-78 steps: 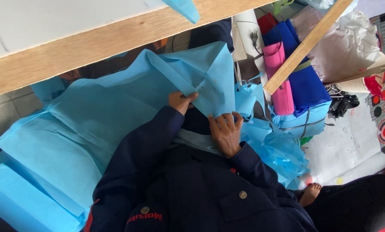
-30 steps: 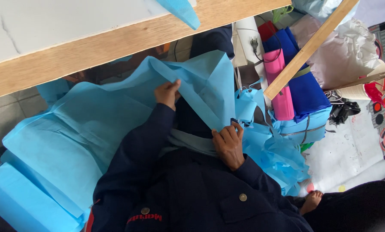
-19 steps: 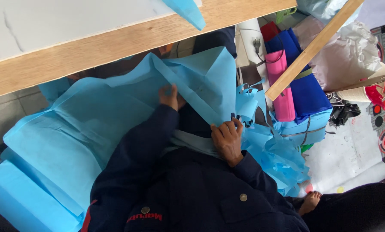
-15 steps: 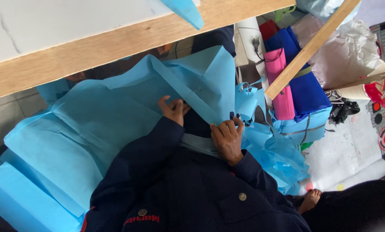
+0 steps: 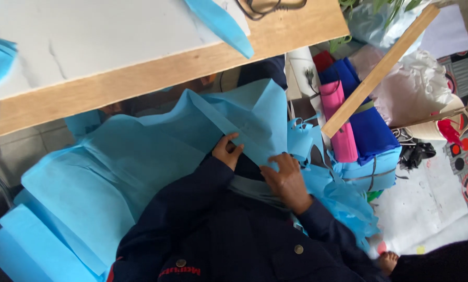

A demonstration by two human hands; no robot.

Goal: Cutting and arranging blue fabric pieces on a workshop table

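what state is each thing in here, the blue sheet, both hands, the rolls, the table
light blue fabric sheet: spread over the lap, creased, edge lifted
left hand: fingers pinching the sheet's edge
right hand: fingers curled, gripping the sheet's edge
pink fabric roll: rolled, standing by the dark blue roll
wooden table: edge overhead, blue scrap hanging over it

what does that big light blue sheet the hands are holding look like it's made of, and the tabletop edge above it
The light blue sheet looks like thin non-woven fabric: matte, with soft creases and crisp cut edges, though paper-like tissue can't be ruled out. The left hand and right hand pinch its edge. The tabletop edge looks like bare unfinished wood, tan with faint grain.
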